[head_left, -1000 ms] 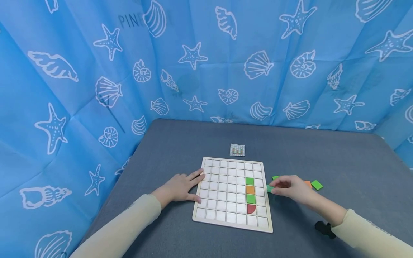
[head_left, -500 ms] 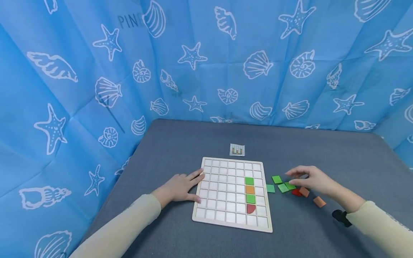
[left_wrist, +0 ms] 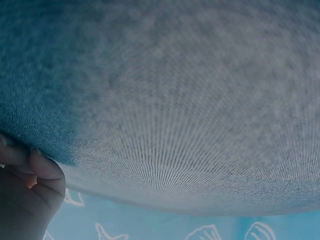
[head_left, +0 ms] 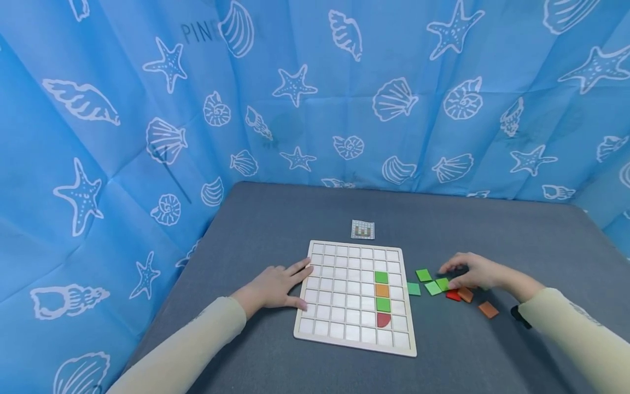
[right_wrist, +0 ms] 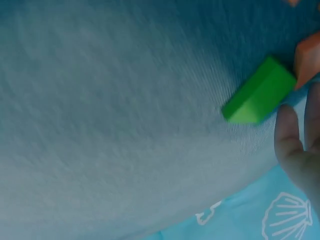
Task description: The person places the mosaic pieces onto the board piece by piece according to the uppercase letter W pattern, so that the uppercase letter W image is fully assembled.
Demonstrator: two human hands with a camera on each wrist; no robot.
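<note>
A white grid board [head_left: 339, 295] in a pale wooden frame lies on the grey table. One column of it holds a green square tile [head_left: 381, 277], an orange tile [head_left: 381, 290], another green tile and a rounded red tile [head_left: 383, 319]. My left hand [head_left: 270, 286] rests on the board's left edge with its fingers spread. To the right of the board, my right hand [head_left: 474, 272] is over the loose tiles, its thumb at a bright green tile [head_left: 442, 284]. In the right wrist view, a green tile [right_wrist: 260, 92] lies near the fingertips, apart from them.
Loose green tiles [head_left: 423, 275], a red one [head_left: 453, 295] and orange ones [head_left: 489, 310] lie right of the board. A small pattern card [head_left: 362, 230] lies behind it. A blue shell-print curtain [head_left: 315, 109] hangs along the table's back and left side.
My right hand has left the teal-green tile beside the board, moved right to the loose tiles and lowered there. My left hand stays on the board's edge.
</note>
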